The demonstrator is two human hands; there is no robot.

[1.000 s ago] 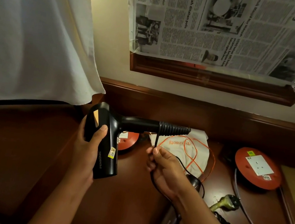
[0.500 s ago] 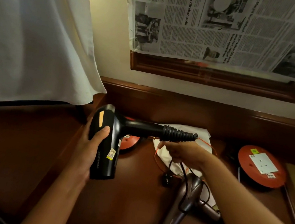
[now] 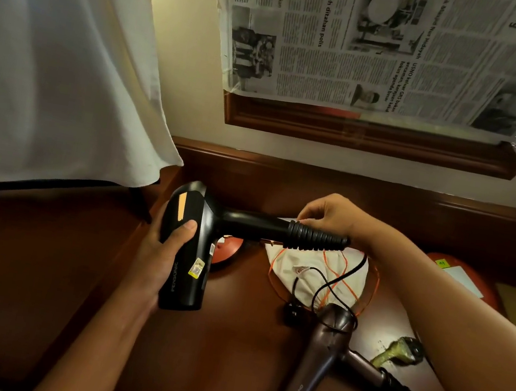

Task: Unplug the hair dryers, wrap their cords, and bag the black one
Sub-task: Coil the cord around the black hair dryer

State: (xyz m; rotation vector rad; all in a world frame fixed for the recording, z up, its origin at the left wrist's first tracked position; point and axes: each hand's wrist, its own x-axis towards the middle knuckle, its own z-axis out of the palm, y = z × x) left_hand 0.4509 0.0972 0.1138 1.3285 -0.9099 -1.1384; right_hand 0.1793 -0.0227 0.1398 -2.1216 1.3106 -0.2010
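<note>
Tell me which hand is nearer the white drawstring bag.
Right. The right hand hovers just above the white drawstring bag's far edge, behind the black hair dryer's handle. The left hand grips the dryer's body, farther left.

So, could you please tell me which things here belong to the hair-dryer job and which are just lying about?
Job: black hair dryer, its cord, brown hair dryer, white drawstring bag.
Lying about: orange socket reel, green plug, newspaper, white cloth.

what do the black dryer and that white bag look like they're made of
Black dryer: looks like hard plastic, semi-gloss, with soft highlights along the handle; its ribbed cord sleeve looks rubbery. White bag: seemingly thin woven cloth, matte, wrinkled and slumped, with an orange drawstring.
</note>
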